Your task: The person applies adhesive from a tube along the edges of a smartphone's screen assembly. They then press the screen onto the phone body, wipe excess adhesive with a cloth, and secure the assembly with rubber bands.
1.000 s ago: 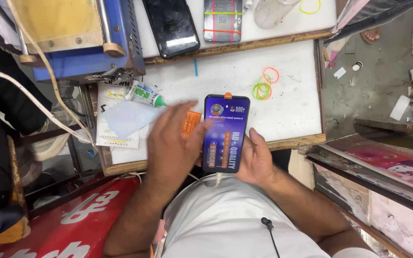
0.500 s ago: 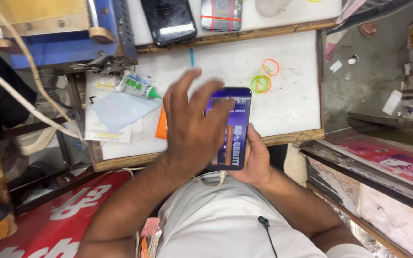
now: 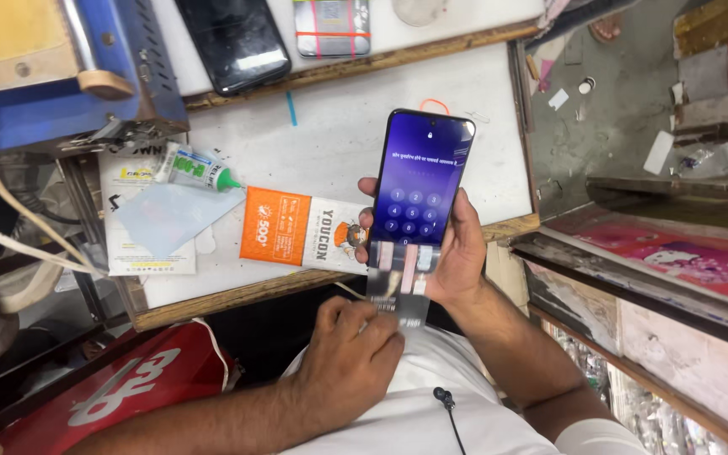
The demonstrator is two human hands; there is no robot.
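Nearest, just above the white shirt [image 3: 431,421]: left hand [image 3: 355,337], fingers curled shut, pinching the lower end of a clear protective film [image 3: 399,286] that trails off the bottom of the phone. Grip at the very tip of the film, likely to keep fingers off the glass while peeling downward, toward the body.

Just beyond: right hand [image 3: 457,253], wrapped around the lower half of a smartphone [image 3: 423,181], fingers on the left edge, palm and thumb behind and to the right. Closed firmly, apparently to brace against the pull. Phone raised off the bench, screen up and lit, purple with a number pad showing, tilted toward the camera for a clear look.

Under and left of the phone, flat on the white work board [image 3: 339,135]: an orange and white packet [image 3: 301,229], near at hand. Further left, a pale blue cloth [image 3: 166,219] over a printed card, with a small glue tube [image 3: 195,168], green nozzle, lying on its upper edge.

Farther out, across the wooden ledge: 1 dark phone [image 3: 233,40] face up and 1 device bound with red bands [image 3: 330,25], well apart from the work in hand. A blue machine [image 3: 61,76] at far left.
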